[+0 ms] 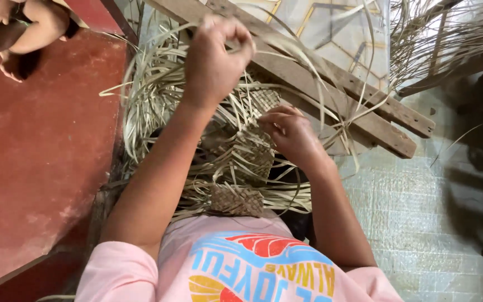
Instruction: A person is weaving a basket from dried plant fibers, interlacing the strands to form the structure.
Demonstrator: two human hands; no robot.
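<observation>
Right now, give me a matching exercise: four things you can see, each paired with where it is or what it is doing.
Things:
1. left hand
2. right hand
3. long weathered wooden planks
4. dark red floor

Places or states:
a. pressed on the tan woven palm-strip piece
b. left of the pale dried palm strips
c. raised, pinching a strip
d. slanting across the upper right

Pairs: 1-c, 2-a, 3-d, 4-b

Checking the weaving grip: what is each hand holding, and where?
Left hand pinches a leaf strip at its raised end; right hand presses the woven piece at its top edge.
</observation>
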